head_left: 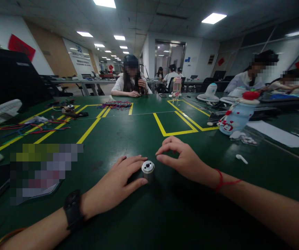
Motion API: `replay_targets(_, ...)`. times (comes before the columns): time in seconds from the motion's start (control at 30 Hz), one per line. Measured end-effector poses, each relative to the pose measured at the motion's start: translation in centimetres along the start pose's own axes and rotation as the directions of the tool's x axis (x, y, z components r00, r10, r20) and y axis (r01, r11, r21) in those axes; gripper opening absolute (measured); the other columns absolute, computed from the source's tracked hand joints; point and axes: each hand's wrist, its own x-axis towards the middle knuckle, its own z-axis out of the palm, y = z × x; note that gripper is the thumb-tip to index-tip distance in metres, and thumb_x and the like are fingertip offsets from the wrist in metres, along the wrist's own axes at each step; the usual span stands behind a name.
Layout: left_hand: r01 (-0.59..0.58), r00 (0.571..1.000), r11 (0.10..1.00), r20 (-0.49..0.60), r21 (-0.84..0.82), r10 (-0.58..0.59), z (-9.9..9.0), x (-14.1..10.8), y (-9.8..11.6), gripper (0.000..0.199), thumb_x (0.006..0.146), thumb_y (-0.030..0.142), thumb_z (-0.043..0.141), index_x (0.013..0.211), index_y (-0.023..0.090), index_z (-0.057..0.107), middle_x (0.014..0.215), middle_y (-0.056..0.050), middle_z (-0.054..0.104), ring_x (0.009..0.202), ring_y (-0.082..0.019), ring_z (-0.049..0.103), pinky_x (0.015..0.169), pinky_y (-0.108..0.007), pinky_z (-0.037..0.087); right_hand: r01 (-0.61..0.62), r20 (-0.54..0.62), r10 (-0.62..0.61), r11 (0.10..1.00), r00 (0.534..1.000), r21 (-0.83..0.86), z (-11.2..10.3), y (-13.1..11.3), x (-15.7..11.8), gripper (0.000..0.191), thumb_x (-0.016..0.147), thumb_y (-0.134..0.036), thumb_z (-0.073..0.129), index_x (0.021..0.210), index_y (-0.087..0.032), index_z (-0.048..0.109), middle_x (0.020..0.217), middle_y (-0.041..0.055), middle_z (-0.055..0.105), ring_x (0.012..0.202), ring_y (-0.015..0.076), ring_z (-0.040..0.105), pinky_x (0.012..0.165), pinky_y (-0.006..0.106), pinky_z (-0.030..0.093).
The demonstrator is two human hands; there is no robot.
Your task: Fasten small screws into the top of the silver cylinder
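A small cylindrical metal motor (147,167) stands upright on the green table, its silver top with a dark centre hole and small side holes facing up. My left hand (120,180), with a black watch on its wrist, steadies the motor between thumb and fingers from the left. Just right of the motor and a little above the table, my right hand (179,156) has its thumb and index fingertips brought together in a pinch. Whatever those fingertips hold, if anything, is too small to make out. A red cord circles the right wrist.
Yellow tape (180,133) marks the green table (128,128). Coloured wires (117,105) lie at the back and left. On the right are a blue bottle (236,116), a white earbud (241,159) and paper (279,133). A person (131,78) sits opposite.
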Motion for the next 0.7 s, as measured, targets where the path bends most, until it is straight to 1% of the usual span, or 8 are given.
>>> replay_targets(0.07,0.003,1.0,1.0,-0.014,0.004,-0.003,0.1,0.0,0.0,0.041,0.094,0.046,0.048,0.134,0.034,0.043,0.144,-0.002,0.045,0.132,-0.025,0.039,0.112,-0.056,0.017,0.026,-0.052,-0.026,1.0,0.998,0.008,0.4,-0.8,0.3,0.01,0.083,-0.028,0.066,0.088,-0.02,0.07,0.097,0.0025,0.056,0.093,0.0142,0.055,0.083,0.028,0.044)
replay_targets(0.17,0.008,1.0,1.0,-0.011,0.009,-0.007,0.1,0.0,0.0,0.041,0.095,0.046,0.047,0.134,0.036,0.04,0.144,-0.001,0.044,0.132,-0.024,0.039,0.112,-0.057,0.017,0.042,-0.023,-0.042,0.999,0.999,-0.01,1.1,-1.6,0.5,0.009,0.081,-0.028,0.067,0.086,-0.02,0.07,0.095,0.0023,0.056,0.092,0.0148,0.055,0.083,0.029,0.044)
replay_targets(0.27,0.002,1.0,1.0,-0.002,0.009,-0.002,0.2,0.1,0.0,0.041,0.095,0.046,0.047,0.134,0.036,0.04,0.144,-0.001,0.044,0.133,-0.024,0.038,0.112,-0.057,0.017,0.035,0.009,-0.035,0.999,0.999,-0.016,1.5,-1.8,0.4,0.008,0.082,-0.026,0.066,0.086,-0.02,0.07,0.094,0.0022,0.056,0.088,0.0141,0.056,0.081,0.029,0.045)
replay_targets(0.47,0.003,1.0,1.0,-0.004,0.008,-0.003,0.2,0.1,0.1,0.04,0.095,0.044,0.048,0.133,0.035,0.042,0.144,-0.001,0.045,0.132,-0.024,0.039,0.113,-0.056,0.016,0.067,0.046,-0.065,0.997,0.997,-0.041,1.3,-2.0,0.2,0.009,0.082,-0.025,0.064,0.088,-0.02,0.069,0.093,0.003,0.058,0.087,0.0146,0.056,0.081,0.03,0.044)
replay_targets(0.57,0.001,1.0,1.0,-0.014,0.002,-0.001,0.1,0.0,0.1,0.04,0.095,0.045,0.048,0.133,0.033,0.043,0.143,-0.002,0.045,0.131,-0.025,0.04,0.113,-0.057,0.015,0.067,0.022,-0.067,0.998,0.998,0.016,0.9,-1.9,0.3,0.01,0.082,-0.027,0.065,0.087,-0.02,0.069,0.096,0.0039,0.059,0.089,0.0153,0.056,0.079,0.029,0.044)
replay_targets(0.63,-0.004,1.0,1.0,-0.019,-0.005,0.004,0.1,0.0,0.1,0.041,0.095,0.045,0.049,0.133,0.033,0.043,0.143,-0.003,0.045,0.131,-0.025,0.04,0.112,-0.056,0.017,-0.01,-0.038,0.014,0.995,0.999,0.103,0.5,-1.1,0.3,0.012,0.083,-0.029,0.063,0.084,-0.019,0.068,0.091,0.0036,0.061,0.085,0.0153,0.056,0.074,0.028,0.044)
replay_targets(0.67,-0.006,1.0,1.0,-0.019,-0.008,0.006,0.1,0.0,0.1,0.041,0.095,0.045,0.049,0.134,0.032,0.043,0.143,-0.004,0.045,0.131,-0.026,0.04,0.112,-0.055,0.018,-0.077,-0.067,0.089,0.983,0.994,0.167,0.3,-0.4,0.4,0.014,0.084,-0.031,0.062,0.083,-0.018,0.067,0.086,0.0031,0.062,0.08,0.0149,0.057,0.071,0.028,0.044)
replay_targets(0.7,-0.008,1.0,1.0,-0.015,-0.01,0.007,0.0,0.0,0.1,0.042,0.095,0.044,0.049,0.134,0.032,0.043,0.143,-0.004,0.045,0.131,-0.026,0.039,0.112,-0.055,0.019,-0.158,-0.087,0.184,0.957,0.979,0.242,0.2,0.4,0.4,0.018,0.084,-0.034,0.061,0.081,-0.017,0.067,0.08,0.0023,0.062,0.074,0.0142,0.056,0.067,0.028,0.043)
